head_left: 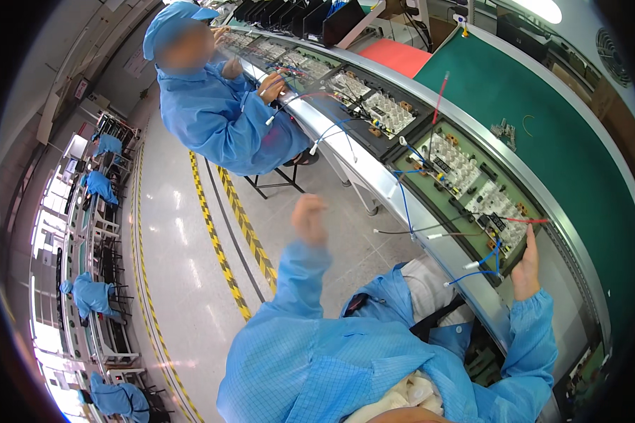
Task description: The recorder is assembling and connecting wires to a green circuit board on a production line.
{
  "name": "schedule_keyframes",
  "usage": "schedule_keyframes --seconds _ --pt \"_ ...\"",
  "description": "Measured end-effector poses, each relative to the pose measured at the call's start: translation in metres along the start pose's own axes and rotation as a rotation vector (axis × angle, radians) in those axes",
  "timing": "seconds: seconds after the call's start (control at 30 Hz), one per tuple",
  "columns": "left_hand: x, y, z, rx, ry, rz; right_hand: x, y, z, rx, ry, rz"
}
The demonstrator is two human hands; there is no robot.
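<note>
My right hand (525, 271) is at the right end of a dark-framed tray with a green base (418, 189). Its fingers lie along the tray's end edge and appear to grip it. In the tray sit two circuit boards, a nearer one (497, 211) and a farther one (444, 163), with pale parts and small displays. Blue wires (481, 273) with white plugs hang over the near edge, and a red wire (528, 221) crosses the nearer board. My left hand (309, 220) is raised over the floor, away from the bench; motion smears its fingers.
A metal-edged conveyor line (381, 185) carries more board trays (374, 109) to the far left. Beside it lies a green mat (501, 88) with small metal parts (504, 132). A co-worker in blue (219, 116) sits there, hands over boards. Striped tape (219, 233) marks the floor.
</note>
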State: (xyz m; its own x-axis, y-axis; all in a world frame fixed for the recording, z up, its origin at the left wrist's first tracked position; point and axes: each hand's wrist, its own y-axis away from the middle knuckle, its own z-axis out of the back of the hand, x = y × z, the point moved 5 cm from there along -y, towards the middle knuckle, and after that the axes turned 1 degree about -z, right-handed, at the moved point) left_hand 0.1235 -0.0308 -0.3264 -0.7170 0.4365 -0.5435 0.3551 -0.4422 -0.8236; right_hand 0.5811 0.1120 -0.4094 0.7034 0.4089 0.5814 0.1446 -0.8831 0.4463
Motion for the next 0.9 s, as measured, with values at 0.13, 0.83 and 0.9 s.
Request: schedule_keyframes --seconds 0.13,0.83,0.9 --pt "0.037 -0.031 0.019 -0.054 0.030 0.226 0.011 0.015 0.009 0.072 -0.017 -0.037" --pt "0.295 -0.199 -0.033 0.235 -0.772 0.527 0.012 0.086 0.050 -0.046 0.134 0.049" --pt "0.285 -0.204 -0.027 0.243 -0.846 0.499 0.009 0.099 0.049 -0.050 0.113 0.025"
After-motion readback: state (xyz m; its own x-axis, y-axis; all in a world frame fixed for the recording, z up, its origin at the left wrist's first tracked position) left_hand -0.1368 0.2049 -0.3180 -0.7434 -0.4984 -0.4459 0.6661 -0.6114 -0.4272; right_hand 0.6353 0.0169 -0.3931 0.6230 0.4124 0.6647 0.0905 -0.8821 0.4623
